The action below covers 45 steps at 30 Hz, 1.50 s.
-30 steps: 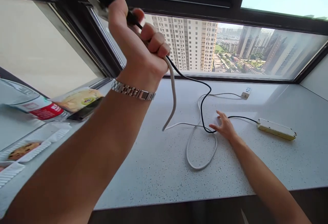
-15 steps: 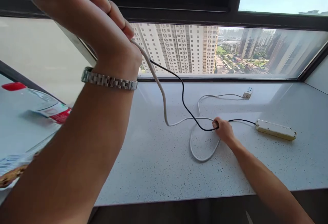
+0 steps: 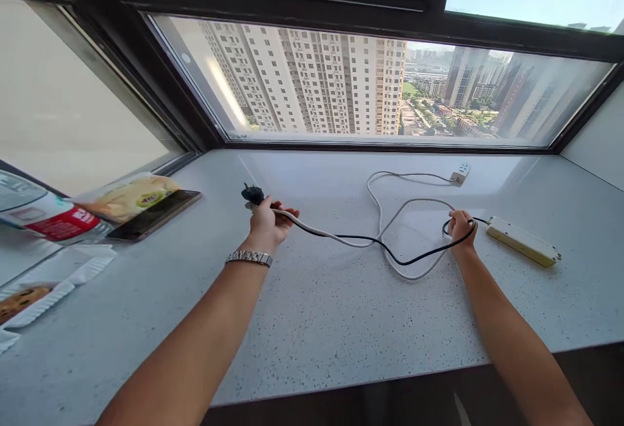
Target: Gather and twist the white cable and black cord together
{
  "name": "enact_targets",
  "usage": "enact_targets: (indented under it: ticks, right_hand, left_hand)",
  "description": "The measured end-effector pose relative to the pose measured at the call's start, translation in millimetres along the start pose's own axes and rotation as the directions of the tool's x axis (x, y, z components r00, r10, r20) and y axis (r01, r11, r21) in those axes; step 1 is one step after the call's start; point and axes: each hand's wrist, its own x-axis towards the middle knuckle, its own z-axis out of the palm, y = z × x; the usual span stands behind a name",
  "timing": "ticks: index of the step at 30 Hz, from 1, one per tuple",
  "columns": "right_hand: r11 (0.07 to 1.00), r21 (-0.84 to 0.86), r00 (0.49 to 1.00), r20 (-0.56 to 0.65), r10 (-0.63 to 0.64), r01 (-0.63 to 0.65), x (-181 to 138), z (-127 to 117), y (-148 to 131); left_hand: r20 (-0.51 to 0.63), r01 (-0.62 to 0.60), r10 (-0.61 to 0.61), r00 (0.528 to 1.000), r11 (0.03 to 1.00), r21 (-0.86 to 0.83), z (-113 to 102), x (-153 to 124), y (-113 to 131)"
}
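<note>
Left hand point(image 3: 268, 221) grips black plug point(image 3: 252, 194) and both cables; right hand point(image 3: 461, 226) pinches, apparently, the black cable point(image 3: 414, 259) mid-windowsill point(image 3: 316, 309); keep slack even.

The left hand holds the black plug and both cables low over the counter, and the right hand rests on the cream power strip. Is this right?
Not quite. In the head view the right hand grips the black cable, beside the cream power strip, not on it. The left hand does hold the black plug and both cables low over the counter.

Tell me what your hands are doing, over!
Left hand shut on black plug and cables. Right hand shut on black cable. White cable crosses it.
</note>
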Motion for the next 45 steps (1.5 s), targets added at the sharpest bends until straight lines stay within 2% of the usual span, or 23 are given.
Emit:
enact_targets:
  ticks: [3, 4, 6, 8, 10, 11, 13, 15, 18, 21, 23, 25, 27, 28, 30, 34, 35, 36, 38, 40, 41, 43, 45]
  right_hand:
    - [0.999, 0.029, 1.0, -0.018, -0.018, 0.018, -2, 1, 2]
    - [0.999, 0.033, 0.999, -0.021, -0.027, 0.028, -3, 1, 2]
    - [0.998, 0.033, 0.999, -0.019, -0.05, 0.051, -5, 1, 0]
    - [0.997, 0.026, 0.997, 0.005, -0.073, 0.073, -11, 2, -6]
    - [0.993, -0.003, 0.992, 0.041, -0.12, 0.12, -20, 5, -18]
    - [0.986, -0.03, 0.984, 0.076, -0.164, 0.167, -26, 6, -27]
    - [0.949, -0.09, 0.937, 0.211, -0.278, 0.302, -38, 11, -50]
    - [0.889, -0.118, 0.831, 0.428, -0.357, 0.443, -48, 17, -77]
    - [0.862, -0.099, 0.639, 0.714, -0.286, 0.497, -51, 24, -115]
    - [0.943, -0.103, 0.479, 0.875, -0.066, 0.317, -35, 21, -140]
    - [0.976, -0.148, 0.384, 0.92, 0.076, 0.162, -19, 14, -148]
    - [0.977, -0.19, 0.361, 0.922, 0.142, 0.101, -7, 5, -148]
    - [0.972, -0.183, 0.436, 0.894, 0.102, 0.149, 0, 0, -142]
    - [0.966, -0.167, 0.483, 0.874, 0.052, 0.199, 1, -1, -139]
    - [0.944, -0.129, 0.552, 0.831, -0.065, 0.305, 2, 1, -132]
    - [0.891, -0.101, 0.584, 0.786, -0.202, 0.443, 2, 2, -132]
    - [0.873, -0.107, 0.622, 0.743, -0.248, 0.476, -2, -1, -134]
    - [0.855, -0.119, 0.688, 0.653, -0.315, 0.504, -8, -4, -135]
    - [0.853, -0.144, 0.834, 0.342, -0.433, 0.502, -30, -9, -133]
    - [0.913, -0.092, 0.916, 0.1, -0.388, 0.396, -64, -8, -125]
    - [0.954, -0.033, 0.942, 0.177, -0.286, 0.296, -83, -3, -118]
    - [0.985, 0.066, 0.871, 0.461, -0.17, 0.157, -116, 13, -106]
    - [0.987, 0.126, 0.813, 0.562, -0.153, 0.099, -137, 30, -101]
  left_hand:
    - [0.098, 0.116, -0.15, 0.984, 0.95, 0.289, -23, -1, -12]
    - [0.128, 0.12, -0.196, 0.972, 0.887, 0.447, -33, -1, -11]
    - [0.129, 0.052, -0.214, 0.968, 0.675, 0.736, -51, -5, -6]
    - [0.138, -0.067, -0.125, 0.982, 0.456, 0.887, -63, -14, 4]
    - [0.231, -0.226, 0.013, 0.973, 0.272, 0.935, -64, -31, 14]
    - [0.314, -0.325, 0.083, 0.946, 0.21, 0.922, -59, -42, 18]
    - [0.484, -0.513, 0.201, 0.852, 0.131, 0.848, -38, -63, 20]
    - [0.69, -0.717, 0.196, 0.697, 0.212, 0.664, -9, -79, 15]
    - [0.868, -0.84, 0.115, 0.483, 0.339, 0.423, 40, -89, -4]
    - [0.952, -0.836, -0.03, 0.305, 0.471, 0.283, 75, -92, -29]
    - [0.971, -0.79, -0.12, 0.207, 0.566, 0.238, 86, -96, -43]
    - [0.974, -0.685, -0.198, 0.109, 0.695, 0.218, 89, -104, -56]
    - [0.956, -0.529, -0.287, 0.057, 0.803, 0.273, 87, -115, -68]
    - [0.941, -0.452, -0.332, 0.073, 0.83, 0.328, 86, -122, -74]
    - [0.901, -0.297, -0.404, 0.16, 0.85, 0.434, 85, -133, -81]
    - [0.848, -0.031, -0.442, 0.292, 0.882, 0.47, 92, -146, -65]
    - [0.84, -0.002, -0.425, 0.338, 0.892, 0.452, 96, -147, -55]
    - [0.829, 0.014, -0.392, 0.399, 0.906, 0.422, 101, -147, -44]
    - [0.788, 0.046, -0.325, 0.523, 0.934, 0.355, 114, -147, -22]
    - [0.752, 0.087, -0.281, 0.596, 0.954, 0.288, 128, -150, -5]
    - [0.747, 0.106, -0.268, 0.608, 0.96, 0.258, 135, -152, 0]
    - [0.759, 0.127, -0.242, 0.604, 0.97, 0.209, 146, -161, 5]
    - [0.774, 0.129, -0.211, 0.597, 0.977, 0.168, 151, -169, 8]
